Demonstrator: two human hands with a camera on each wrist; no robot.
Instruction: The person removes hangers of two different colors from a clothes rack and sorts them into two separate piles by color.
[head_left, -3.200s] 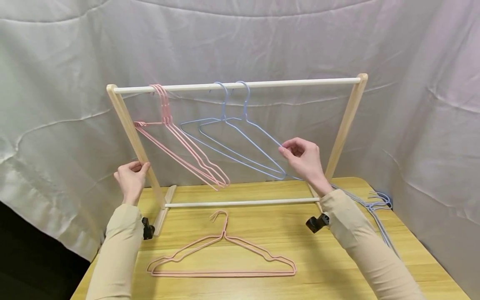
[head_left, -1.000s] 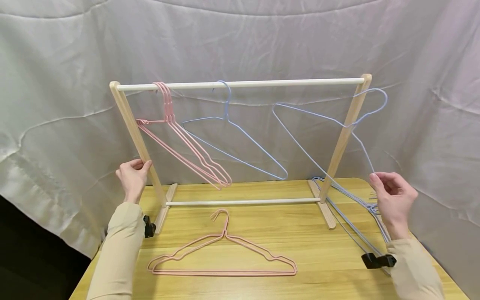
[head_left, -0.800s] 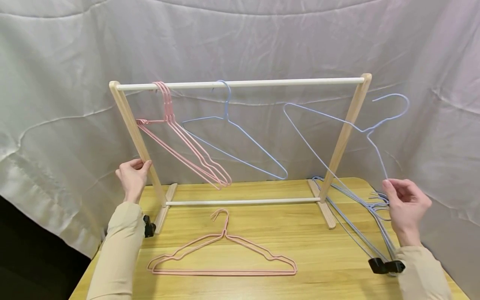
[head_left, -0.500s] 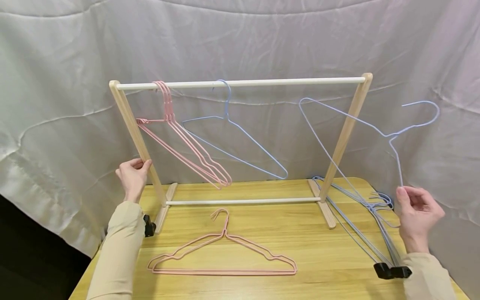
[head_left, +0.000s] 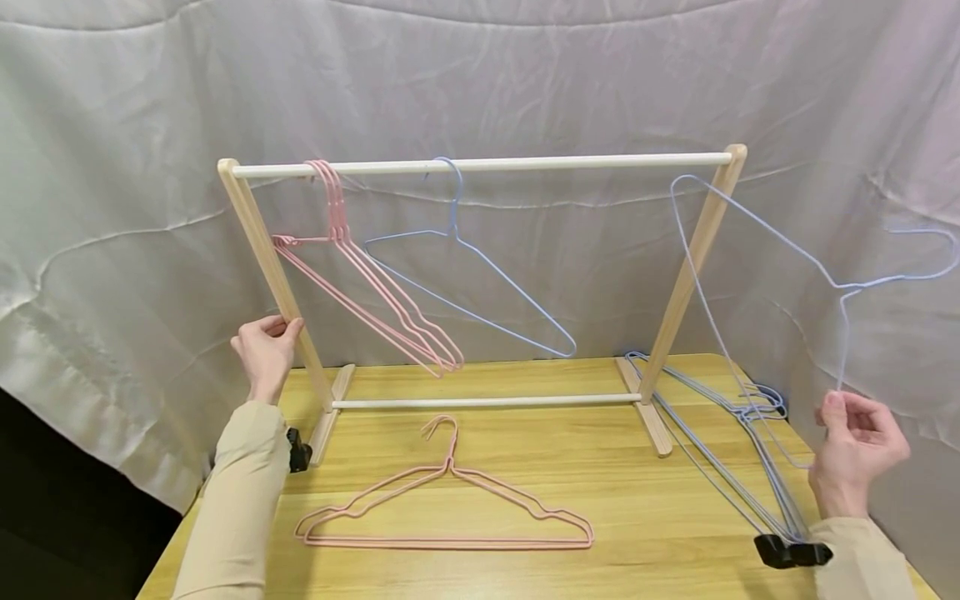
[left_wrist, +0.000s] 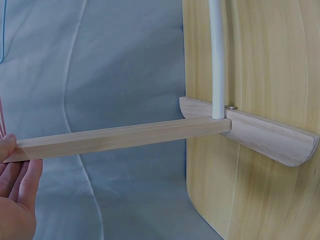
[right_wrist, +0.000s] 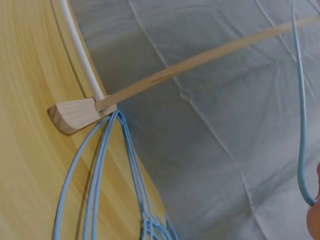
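Observation:
My left hand [head_left: 264, 354] grips the left wooden post [head_left: 258, 242] of a small clothes rack, fingers and thumb on either side of it. At the right, my right hand [head_left: 858, 450] pinches a blue wire hanger [head_left: 851, 287] by one sloping arm. That hanger is off the rack's white rod [head_left: 600, 162], tilted with its hook toward the right. Another blue hanger [head_left: 453, 200] hangs mid-rod, and several pink hangers [head_left: 336, 208] hang together at the left. In the right wrist view only a sliver of the right hand [right_wrist: 314, 222] shows at the edge.
Two pink hangers [head_left: 450, 468] lie overlapped on the wooden table [head_left: 645, 517] in front of the rack. Several blue hangers [head_left: 750, 410] lie bundled at the table's right, beside the rack's right foot [head_left: 654, 425]. Grey curtain [head_left: 570, 92] surrounds the table.
My right hand has taken one of the two blue hangers off the rod and carried it right and downward, tipping its hook rightward. My left hand has stayed on the post.

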